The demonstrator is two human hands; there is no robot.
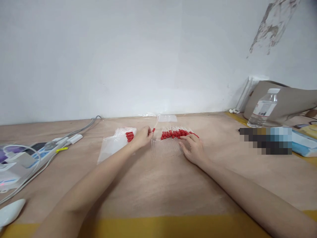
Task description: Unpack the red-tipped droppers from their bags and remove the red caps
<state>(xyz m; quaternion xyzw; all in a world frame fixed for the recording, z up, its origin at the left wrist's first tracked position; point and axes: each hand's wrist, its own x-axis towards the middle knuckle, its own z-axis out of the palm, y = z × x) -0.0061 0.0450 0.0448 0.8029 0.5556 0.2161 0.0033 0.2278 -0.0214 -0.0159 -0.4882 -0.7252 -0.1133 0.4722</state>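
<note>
A row of clear glass droppers with red rubber bulbs point(176, 135) lies on the wooden table point(158, 185). My right hand point(192, 148) rests on the droppers' clear stems with its fingers curled over them. My left hand point(143, 136) pinches one dropper point(155, 126) by its red bulb, its clear tube pointing up and away. Just left of that hand lies a clear plastic bag point(114, 145) holding a few red-bulbed droppers point(129, 136).
A power strip with grey cables point(47, 148) and white chargers sit at the far left, a white object point(11, 211) at the near left corner. A water bottle point(263, 108), a brown bag point(287, 100) and blue packets point(303, 142) stand at the right. Another clear bag point(167, 117) lies near the wall.
</note>
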